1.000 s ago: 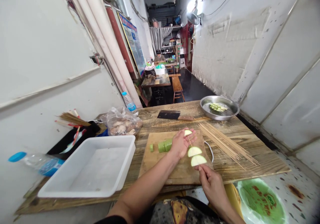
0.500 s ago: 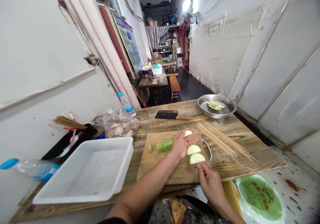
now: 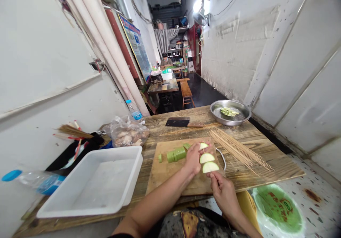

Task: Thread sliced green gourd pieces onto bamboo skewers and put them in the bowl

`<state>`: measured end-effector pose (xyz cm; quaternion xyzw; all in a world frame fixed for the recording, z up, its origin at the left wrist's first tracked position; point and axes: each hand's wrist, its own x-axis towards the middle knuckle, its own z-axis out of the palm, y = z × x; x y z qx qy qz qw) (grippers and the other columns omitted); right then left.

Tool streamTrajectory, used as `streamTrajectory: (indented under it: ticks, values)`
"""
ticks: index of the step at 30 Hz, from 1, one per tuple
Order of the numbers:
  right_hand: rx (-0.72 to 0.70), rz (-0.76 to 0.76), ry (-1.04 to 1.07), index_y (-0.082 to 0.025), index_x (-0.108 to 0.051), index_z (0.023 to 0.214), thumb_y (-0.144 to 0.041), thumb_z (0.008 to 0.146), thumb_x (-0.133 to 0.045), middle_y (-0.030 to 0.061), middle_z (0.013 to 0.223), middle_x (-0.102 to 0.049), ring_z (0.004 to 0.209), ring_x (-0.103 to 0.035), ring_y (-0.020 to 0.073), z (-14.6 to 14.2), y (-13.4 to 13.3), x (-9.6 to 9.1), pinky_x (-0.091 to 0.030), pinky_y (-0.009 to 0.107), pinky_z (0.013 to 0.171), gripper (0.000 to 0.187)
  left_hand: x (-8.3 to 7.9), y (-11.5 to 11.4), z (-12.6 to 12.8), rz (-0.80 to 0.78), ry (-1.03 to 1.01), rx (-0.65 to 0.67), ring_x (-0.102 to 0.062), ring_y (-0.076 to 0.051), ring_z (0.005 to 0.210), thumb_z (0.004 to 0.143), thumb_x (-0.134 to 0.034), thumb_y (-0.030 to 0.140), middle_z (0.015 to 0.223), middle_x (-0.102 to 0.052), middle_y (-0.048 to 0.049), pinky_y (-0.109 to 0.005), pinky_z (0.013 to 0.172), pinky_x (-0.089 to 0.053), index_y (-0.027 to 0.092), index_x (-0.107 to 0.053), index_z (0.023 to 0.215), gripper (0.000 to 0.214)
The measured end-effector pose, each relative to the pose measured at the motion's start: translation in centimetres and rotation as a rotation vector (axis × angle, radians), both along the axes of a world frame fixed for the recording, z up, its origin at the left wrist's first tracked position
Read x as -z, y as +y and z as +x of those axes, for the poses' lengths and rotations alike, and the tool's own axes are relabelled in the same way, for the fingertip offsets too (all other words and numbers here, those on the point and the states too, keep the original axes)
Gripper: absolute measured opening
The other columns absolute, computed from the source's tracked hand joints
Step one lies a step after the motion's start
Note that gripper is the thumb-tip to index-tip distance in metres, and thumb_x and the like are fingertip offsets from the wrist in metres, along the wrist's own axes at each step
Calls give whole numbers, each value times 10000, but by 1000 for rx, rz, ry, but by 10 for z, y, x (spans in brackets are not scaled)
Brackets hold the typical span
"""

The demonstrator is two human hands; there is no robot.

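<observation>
In my right hand point(image 3: 223, 191) the lower end of a bamboo skewer is pinched, just below a half-round zucchini slice point(image 3: 210, 167). A second zucchini slice point(image 3: 207, 158) sits above it on the same skewer. My left hand point(image 3: 193, 160) has its fingers closed on the topmost zucchini slice point(image 3: 203, 145), at the skewer's far end; part of that slice is hidden by the fingers. Both hands are over a wooden cutting board point(image 3: 162, 177). Cut green zucchini chunks point(image 3: 176, 155) lie on it left of my left hand, with one small piece point(image 3: 160, 158) apart.
Beyond the board lies a cleaver point(image 3: 178, 122). Loose bamboo skewers point(image 3: 234, 147) spread to the right, near a metal bowl point(image 3: 217, 115) holding skewered pieces. A white plastic tub point(image 3: 93, 181) and a bagged food item point(image 3: 128, 137) stand left. A green-lined bin point(image 3: 279, 209) is below right.
My left hand has turned and closed more around the top slice, which has moved slightly down toward the other two. My right hand stays nearly still on the skewer.
</observation>
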<state>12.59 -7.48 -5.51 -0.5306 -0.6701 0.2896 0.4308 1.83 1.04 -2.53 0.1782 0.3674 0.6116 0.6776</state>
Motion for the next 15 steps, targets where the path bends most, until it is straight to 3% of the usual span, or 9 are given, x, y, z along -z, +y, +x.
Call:
streamTrajectory:
  ticks: [8, 15]
  values:
    - [18, 29, -59, -144, -639, 780, -428, 894, -346, 31, 534, -593, 434, -510, 136, 1, 3, 2, -357, 229, 435, 424, 3, -2, 5, -25, -47, -12, -611, -281, 1016, 796, -532, 212, 1007, -659, -129, -461, 820, -515, 135, -559, 842, 93]
    - [1, 1, -53, -141, -645, 808, -393, 899, -344, 51, 613, -637, 511, -564, 149, -1, 6, 10, -399, 236, 512, 403, 10, -6, 5, -46, -14, -34, -628, -257, 961, 774, -541, 198, 936, -666, -105, -435, 784, -522, 149, -541, 818, 67]
